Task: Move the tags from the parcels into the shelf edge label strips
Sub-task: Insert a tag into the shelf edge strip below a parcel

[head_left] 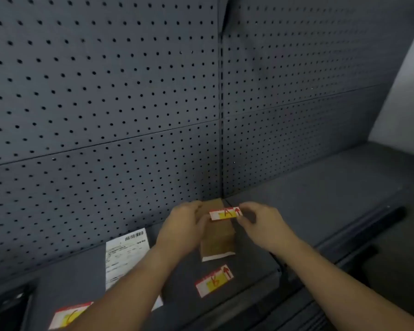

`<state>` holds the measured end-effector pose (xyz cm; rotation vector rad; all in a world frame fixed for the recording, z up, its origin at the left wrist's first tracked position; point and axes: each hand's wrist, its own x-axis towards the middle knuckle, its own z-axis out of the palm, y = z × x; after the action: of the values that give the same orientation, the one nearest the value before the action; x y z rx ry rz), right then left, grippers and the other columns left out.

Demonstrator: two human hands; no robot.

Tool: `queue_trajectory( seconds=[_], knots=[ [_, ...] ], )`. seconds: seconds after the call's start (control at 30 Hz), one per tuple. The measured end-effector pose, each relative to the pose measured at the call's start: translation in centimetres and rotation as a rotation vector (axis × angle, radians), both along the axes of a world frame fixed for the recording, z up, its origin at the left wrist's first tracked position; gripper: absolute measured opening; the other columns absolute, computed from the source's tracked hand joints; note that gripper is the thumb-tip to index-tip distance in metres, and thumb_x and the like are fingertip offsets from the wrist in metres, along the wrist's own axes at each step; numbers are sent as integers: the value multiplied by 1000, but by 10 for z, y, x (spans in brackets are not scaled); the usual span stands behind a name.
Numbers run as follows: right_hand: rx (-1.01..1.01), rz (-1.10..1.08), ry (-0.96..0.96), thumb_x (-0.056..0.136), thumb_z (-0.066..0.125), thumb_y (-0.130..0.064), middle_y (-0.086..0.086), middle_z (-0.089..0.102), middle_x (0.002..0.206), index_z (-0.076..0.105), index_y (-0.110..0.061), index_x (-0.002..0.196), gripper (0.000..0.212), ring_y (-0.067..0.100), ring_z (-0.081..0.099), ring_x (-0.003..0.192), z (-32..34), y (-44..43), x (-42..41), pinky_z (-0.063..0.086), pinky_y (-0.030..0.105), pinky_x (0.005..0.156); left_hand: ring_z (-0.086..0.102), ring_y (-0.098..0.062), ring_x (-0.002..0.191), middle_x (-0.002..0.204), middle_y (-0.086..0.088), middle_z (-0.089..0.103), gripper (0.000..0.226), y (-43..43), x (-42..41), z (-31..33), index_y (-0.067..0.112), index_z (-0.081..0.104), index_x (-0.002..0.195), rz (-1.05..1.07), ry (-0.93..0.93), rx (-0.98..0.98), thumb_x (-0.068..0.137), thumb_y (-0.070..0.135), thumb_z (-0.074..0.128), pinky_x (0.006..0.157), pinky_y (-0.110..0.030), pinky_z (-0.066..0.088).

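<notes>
A small brown cardboard parcel stands on the dark shelf, near the pegboard back wall. My left hand grips the parcel's upper left side. My right hand pinches the right end of a red, white and yellow tag marked "A", which lies along the parcel's top. A second tag marked "B" lies flat on a dark parcel in front. At the lower left a third tag lies on another dark parcel, partly hidden by my left forearm.
A white shipping label with a barcode is stuck on the dark parcel on the left. The grey pegboard wall rises behind. The shelf's front edge strip runs along the lower right. The shelf surface stretches to the right.
</notes>
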<state>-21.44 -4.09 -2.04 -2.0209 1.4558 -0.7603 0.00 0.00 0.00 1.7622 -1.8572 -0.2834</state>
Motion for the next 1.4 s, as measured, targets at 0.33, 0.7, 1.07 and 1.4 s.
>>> queue_trajectory(
  seconds=[0.33, 0.7, 1.07, 1.4],
  knots=[
    [143, -88, 30, 99, 56, -35, 6, 60, 135, 55, -13, 137, 45, 19, 56, 122, -6, -40, 3, 37, 16, 93, 46, -17, 105, 106, 3, 51, 34, -37, -10, -21, 32, 59, 122, 45, -147, 59, 92, 48, 54, 87, -39, 47],
    [291, -129, -342, 91, 68, -20, 1, 72, 83, 71, -20, 93, 4, 7, 66, 64, -8, -43, -2, 49, 21, 58, 48, -5, 94, 94, 17, 52, 13, -40, -17, -23, 36, 62, 101, 79, -8, 25, 88, 39, 64, 91, -42, 47],
    [177, 126, -498, 90, 69, -16, 1, 72, 73, 72, -20, 87, 6, 12, 64, 62, 37, -21, 15, 46, 23, 58, 51, -22, 115, 126, 0, 58, 42, 32, 14, 19, 23, 52, 131, 403, -106, -132, 95, 44, 49, 97, -41, 43],
    [175, 679, -498, 90, 69, -19, -3, 72, 74, 69, -20, 89, 2, 6, 67, 64, 77, 75, 142, 50, 16, 57, 52, -22, 112, 122, 2, 58, 31, 232, 77, 46, 25, 55, 119, 964, -255, -44, 93, 40, 47, 91, -41, 46]
  ],
)
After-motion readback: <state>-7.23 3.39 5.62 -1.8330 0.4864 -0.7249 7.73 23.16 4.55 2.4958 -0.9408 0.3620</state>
